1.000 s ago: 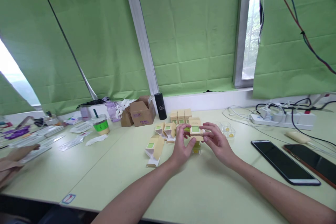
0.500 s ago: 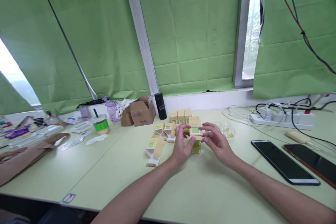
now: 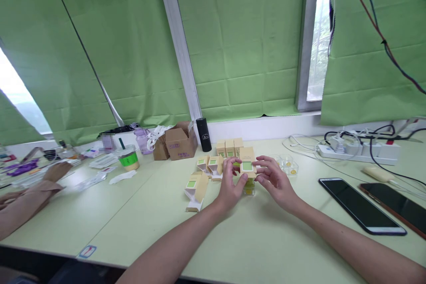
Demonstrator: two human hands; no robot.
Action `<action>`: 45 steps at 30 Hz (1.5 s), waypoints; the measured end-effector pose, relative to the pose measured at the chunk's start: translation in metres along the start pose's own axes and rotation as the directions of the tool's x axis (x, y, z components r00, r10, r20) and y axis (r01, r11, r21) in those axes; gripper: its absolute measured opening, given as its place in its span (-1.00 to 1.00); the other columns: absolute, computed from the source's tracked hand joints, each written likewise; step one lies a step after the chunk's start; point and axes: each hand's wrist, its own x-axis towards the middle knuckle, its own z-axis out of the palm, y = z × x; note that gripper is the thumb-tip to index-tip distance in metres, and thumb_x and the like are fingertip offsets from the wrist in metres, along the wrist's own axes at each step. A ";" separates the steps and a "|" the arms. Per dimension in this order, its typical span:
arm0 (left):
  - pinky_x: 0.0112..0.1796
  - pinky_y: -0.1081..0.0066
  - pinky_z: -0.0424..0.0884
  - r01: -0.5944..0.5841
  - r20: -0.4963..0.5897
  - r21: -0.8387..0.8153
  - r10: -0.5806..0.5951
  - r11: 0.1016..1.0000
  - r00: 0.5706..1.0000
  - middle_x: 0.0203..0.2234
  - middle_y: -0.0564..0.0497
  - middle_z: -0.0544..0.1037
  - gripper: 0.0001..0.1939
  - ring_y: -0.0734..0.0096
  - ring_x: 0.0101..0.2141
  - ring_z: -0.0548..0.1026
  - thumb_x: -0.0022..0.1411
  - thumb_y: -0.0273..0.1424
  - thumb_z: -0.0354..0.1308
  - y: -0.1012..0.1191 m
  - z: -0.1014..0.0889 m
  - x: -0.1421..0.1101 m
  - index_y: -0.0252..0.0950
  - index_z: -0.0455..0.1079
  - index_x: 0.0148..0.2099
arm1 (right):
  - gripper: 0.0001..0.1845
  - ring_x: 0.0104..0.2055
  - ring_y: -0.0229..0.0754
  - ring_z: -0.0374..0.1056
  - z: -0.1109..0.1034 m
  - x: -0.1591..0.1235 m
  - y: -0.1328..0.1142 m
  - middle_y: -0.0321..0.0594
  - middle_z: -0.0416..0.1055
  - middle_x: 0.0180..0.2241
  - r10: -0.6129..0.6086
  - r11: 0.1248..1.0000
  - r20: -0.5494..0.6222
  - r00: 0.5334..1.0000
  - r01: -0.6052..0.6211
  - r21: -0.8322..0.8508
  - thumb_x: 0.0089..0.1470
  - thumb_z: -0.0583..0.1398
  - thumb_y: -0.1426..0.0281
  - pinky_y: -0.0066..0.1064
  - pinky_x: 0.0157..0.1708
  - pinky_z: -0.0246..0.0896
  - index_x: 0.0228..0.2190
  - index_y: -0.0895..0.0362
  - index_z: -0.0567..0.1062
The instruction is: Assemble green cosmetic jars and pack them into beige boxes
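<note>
A small cream cardboard box (image 3: 246,154) with a green-and-white front is between my hands. My left hand (image 3: 232,185) has its fingers curled at the box's left side, the thumb near the lower corner. My right hand (image 3: 276,183) grips the opposite side with bent fingertips. Directly beneath the box is a small clear container (image 3: 249,188) with yellow-green contents, partly covered by it. To the left lies a similar box (image 3: 199,186) with its end flap open. Two more opened boxes (image 3: 214,165) stand behind that one.
Several matching boxes (image 3: 229,147) stand in a row at the back. Clear containers with yellow contents (image 3: 289,166) are right of my hands. Two phones (image 3: 361,206) and a power strip (image 3: 359,151) lie farther right. A drink cup (image 3: 128,159) and a co-worker's arm (image 3: 31,199) are left.
The box has shifted very slightly between my hands, its top a little higher. At far left, the co-worker's arm has pulled back left and a hand now shows.
</note>
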 end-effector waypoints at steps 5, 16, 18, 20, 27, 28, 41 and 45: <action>-0.05 0.14 0.39 0.000 -0.007 0.014 0.000 1.000 1.000 0.08 -0.11 0.34 -0.65 0.23 -0.11 0.41 0.38 -0.15 0.15 -0.001 0.000 0.000 -0.13 0.25 0.13 | -0.64 -0.09 -0.09 0.52 0.000 0.000 0.001 -0.07 0.17 0.22 -0.019 0.999 -0.009 1.000 0.018 -0.029 0.26 0.26 0.13 -0.05 0.00 0.54 0.06 -0.10 0.50; -0.03 0.17 0.37 -0.011 -0.024 0.037 0.012 0.999 1.000 0.09 -0.10 0.34 -0.62 0.27 -0.12 0.43 0.41 -0.07 0.13 -0.001 0.003 0.000 -0.11 0.26 0.14 | -0.67 -0.15 -0.17 0.51 0.003 0.002 0.002 -0.11 0.17 0.20 -0.011 0.997 -0.055 0.998 0.006 -0.079 0.27 0.26 0.14 -0.09 -0.03 0.54 0.04 -0.11 0.50; -0.02 0.19 0.37 -0.025 -0.003 0.020 0.025 0.999 1.000 0.10 -0.11 0.33 -0.58 0.25 -0.09 0.44 0.39 -0.06 0.15 -0.001 0.001 0.000 -0.11 0.25 0.17 | -0.68 -0.14 -0.15 0.52 0.003 0.002 0.002 -0.11 0.16 0.20 -0.010 0.997 -0.057 0.998 0.005 -0.075 0.27 0.25 0.14 -0.09 -0.03 0.54 0.04 -0.11 0.50; -0.02 0.20 0.37 -0.033 0.018 0.009 0.033 0.999 0.999 0.11 -0.12 0.33 -0.55 0.24 -0.08 0.44 0.38 -0.06 0.17 -0.002 0.000 0.000 -0.12 0.24 0.18 | -0.69 -0.13 -0.14 0.52 0.003 0.002 0.002 -0.11 0.16 0.20 -0.008 0.997 -0.059 0.998 0.004 -0.071 0.28 0.25 0.15 -0.09 -0.04 0.54 0.03 -0.11 0.50; -0.04 0.24 0.34 -0.013 -0.004 0.024 0.013 1.000 1.000 0.11 -0.10 0.31 -0.62 0.31 -0.14 0.43 0.39 -0.16 0.18 0.000 0.002 0.000 -0.11 0.24 0.16 | -0.71 -0.13 -0.13 0.52 0.003 0.002 0.004 -0.11 0.17 0.20 0.012 0.998 -0.065 0.998 -0.015 -0.054 0.29 0.23 0.16 -0.08 -0.06 0.54 0.02 -0.12 0.51; -0.04 0.24 0.34 -0.006 -0.006 0.027 0.007 1.000 1.000 0.10 -0.09 0.31 -0.64 0.32 -0.14 0.43 0.40 -0.17 0.18 0.001 0.003 0.000 -0.11 0.24 0.16 | -0.71 -0.13 -0.13 0.52 0.003 0.002 0.005 -0.11 0.17 0.21 0.012 0.998 -0.064 0.998 -0.016 -0.056 0.30 0.23 0.16 -0.08 -0.07 0.54 0.02 -0.11 0.51; -0.07 0.29 0.33 0.030 -0.047 0.038 -0.029 0.999 0.998 0.07 -0.07 0.34 -0.69 0.35 -0.18 0.40 0.39 -0.20 0.19 0.003 0.006 0.000 -0.13 0.28 0.09 | -0.74 -0.19 -0.17 0.51 0.002 0.002 0.010 -0.09 0.16 0.22 0.013 0.998 -0.050 0.999 -0.016 -0.056 0.32 0.20 0.19 -0.10 -0.10 0.54 0.01 -0.10 0.51; -0.05 0.28 0.34 0.038 -0.043 0.042 -0.036 0.998 0.998 0.07 -0.06 0.34 -0.71 0.35 -0.17 0.40 0.40 -0.23 0.17 0.004 0.006 -0.001 -0.12 0.28 0.10 | -0.74 -0.17 -0.14 0.50 0.002 0.003 0.010 -0.07 0.19 0.20 0.013 0.998 -0.053 0.998 -0.016 -0.057 0.31 0.21 0.16 -0.12 -0.11 0.55 -0.01 -0.07 0.52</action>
